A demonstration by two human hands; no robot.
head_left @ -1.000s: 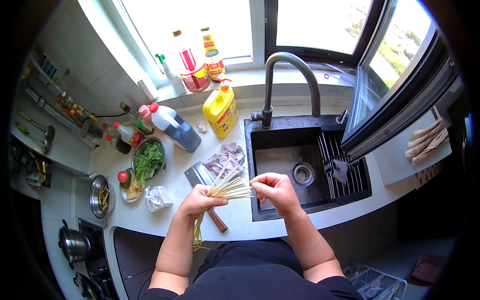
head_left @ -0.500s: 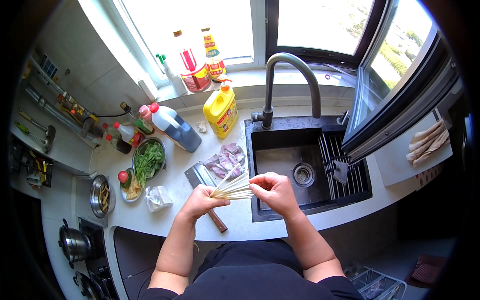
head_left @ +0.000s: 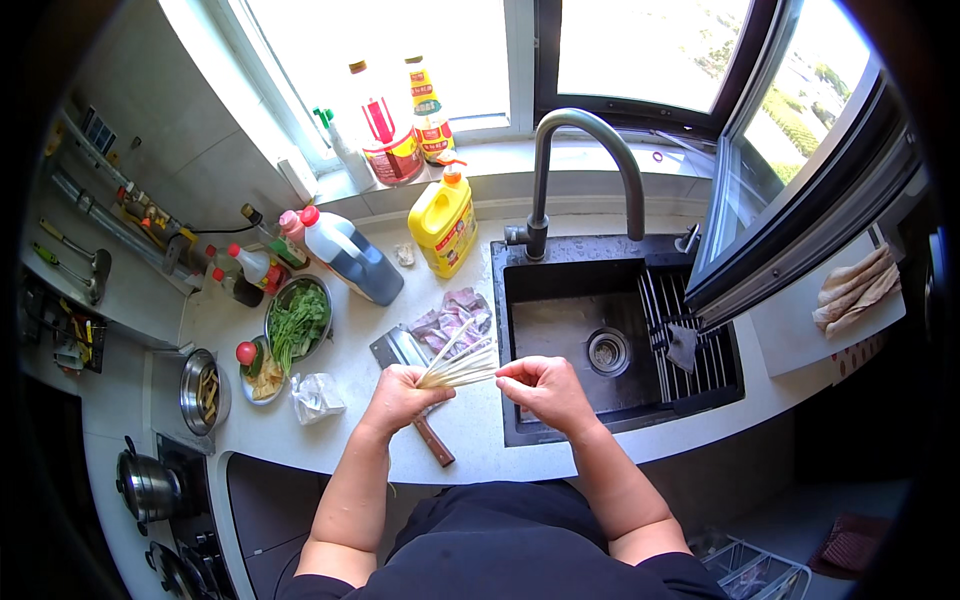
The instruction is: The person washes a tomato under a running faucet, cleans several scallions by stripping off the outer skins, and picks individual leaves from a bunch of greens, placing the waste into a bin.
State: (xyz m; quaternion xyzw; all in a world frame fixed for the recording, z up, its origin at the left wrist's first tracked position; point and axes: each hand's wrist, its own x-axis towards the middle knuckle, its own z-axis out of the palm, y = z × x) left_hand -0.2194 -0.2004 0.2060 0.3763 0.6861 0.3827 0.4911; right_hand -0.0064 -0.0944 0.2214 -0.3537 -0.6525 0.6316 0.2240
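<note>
A fanned bundle of thin, pale stalks (head_left: 464, 369) is gripped at its base by my left hand (head_left: 398, 400); their exact kind I cannot make out. My right hand (head_left: 548, 392) pinches at the tips on the bundle's right side, with thumb and forefinger together. Beneath my left hand lies a cleaver (head_left: 434, 444), its brown wooden handle toward me and its blade partly hidden. Just beyond the bundle, a crumpled pinkish-white plastic bag (head_left: 455, 320) rests on the counter.
On the right is a dark sink (head_left: 555, 325) with a tall faucet (head_left: 637, 190) and a drying rack (head_left: 690, 375). Bottles, a yellow jug (head_left: 443, 225), a bowl of greens (head_left: 298, 325) and a plate of vegetables (head_left: 263, 380) stand to the left. An open window sash (head_left: 775, 190) juts in at right.
My right hand has dropped slightly toward me and stays by the stalk tips. The stalks' fan has shifted a little; my left hand keeps its hold.
</note>
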